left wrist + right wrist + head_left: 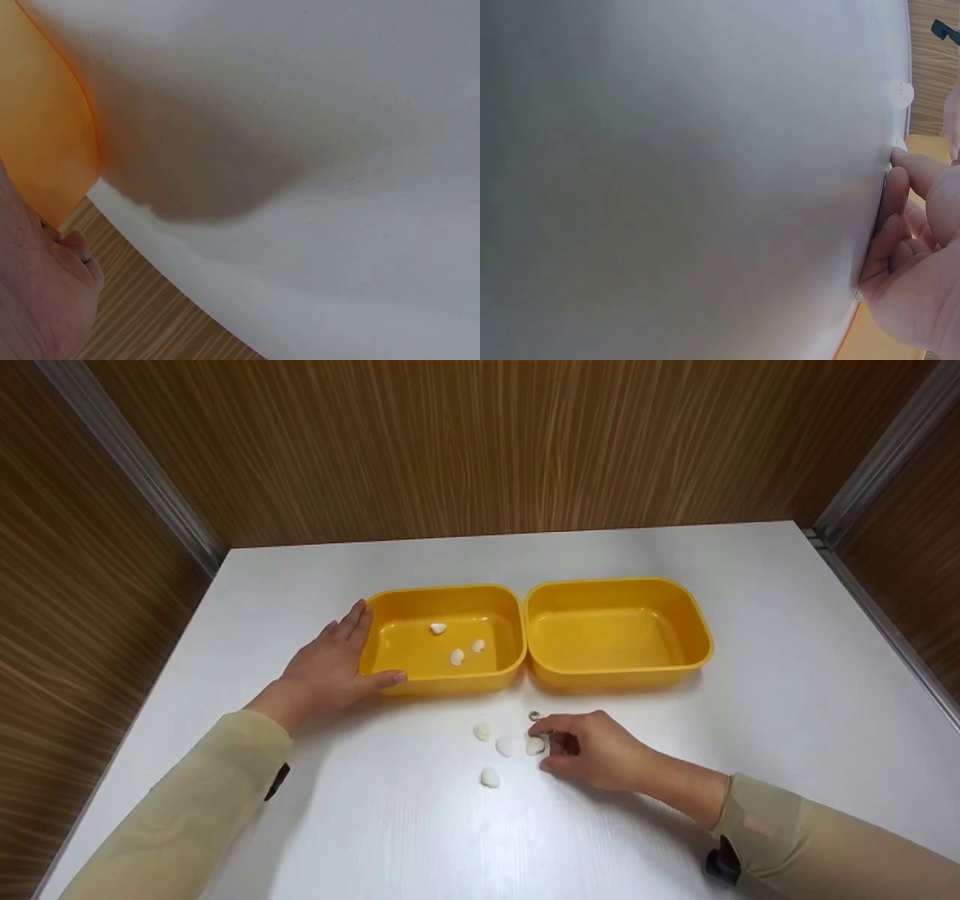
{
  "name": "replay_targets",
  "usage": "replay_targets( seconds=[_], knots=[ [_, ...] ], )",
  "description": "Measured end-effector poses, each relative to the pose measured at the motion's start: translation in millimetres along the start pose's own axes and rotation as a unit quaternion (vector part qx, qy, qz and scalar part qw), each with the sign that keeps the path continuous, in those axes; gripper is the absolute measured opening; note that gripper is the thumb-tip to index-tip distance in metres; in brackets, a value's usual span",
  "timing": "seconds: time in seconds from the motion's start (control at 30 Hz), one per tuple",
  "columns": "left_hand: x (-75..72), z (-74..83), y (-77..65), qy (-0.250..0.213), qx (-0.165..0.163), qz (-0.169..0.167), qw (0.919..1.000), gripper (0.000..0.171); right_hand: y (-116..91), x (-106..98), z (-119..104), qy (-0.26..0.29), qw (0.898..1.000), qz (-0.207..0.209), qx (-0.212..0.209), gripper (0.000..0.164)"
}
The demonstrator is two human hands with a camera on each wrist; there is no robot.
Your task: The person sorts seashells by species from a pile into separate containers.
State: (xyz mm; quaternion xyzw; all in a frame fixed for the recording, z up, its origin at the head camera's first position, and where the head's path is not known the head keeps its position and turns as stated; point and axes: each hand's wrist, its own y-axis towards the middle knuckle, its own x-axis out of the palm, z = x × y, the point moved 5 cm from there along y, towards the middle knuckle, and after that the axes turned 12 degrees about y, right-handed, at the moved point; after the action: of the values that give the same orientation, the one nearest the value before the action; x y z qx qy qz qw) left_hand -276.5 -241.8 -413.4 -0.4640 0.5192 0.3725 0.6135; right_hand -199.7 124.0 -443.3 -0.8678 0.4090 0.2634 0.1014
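My left hand rests against the left end of a yellow bin, fingers spread along the side and thumb over the front rim. Inside that bin lie three small white seashells, one of them a shell toward the back. On the white table, my right hand has its index finger and thumb parted around a white seashell. A small dark-ringed piece sits just beyond the index finger. Other pale shells lie to the left: one shell, another, and a nearer one.
A second yellow bin, with nothing in it, stands against the right end of the first. The white table extends around both. A wood-grain panel rises behind, with more panels on both sides.
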Motion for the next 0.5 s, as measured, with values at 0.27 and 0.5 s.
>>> replay_targets(
  seconds=[0.27, 0.5],
  knots=[
    [-0.1, -0.1, -0.1, -0.001, -0.001, 0.001, 1.0, 0.127, 0.1, -0.6, -1.1, 0.003, 1.0, -0.002, 0.001, 0.031],
    [-0.9, 0.5, -0.3, 0.003, 0.0, 0.001, 1.0, 0.127, -0.4, -0.3, -0.1, 0.008, 1.0, 0.001, 0.001, 0.028]
  ],
)
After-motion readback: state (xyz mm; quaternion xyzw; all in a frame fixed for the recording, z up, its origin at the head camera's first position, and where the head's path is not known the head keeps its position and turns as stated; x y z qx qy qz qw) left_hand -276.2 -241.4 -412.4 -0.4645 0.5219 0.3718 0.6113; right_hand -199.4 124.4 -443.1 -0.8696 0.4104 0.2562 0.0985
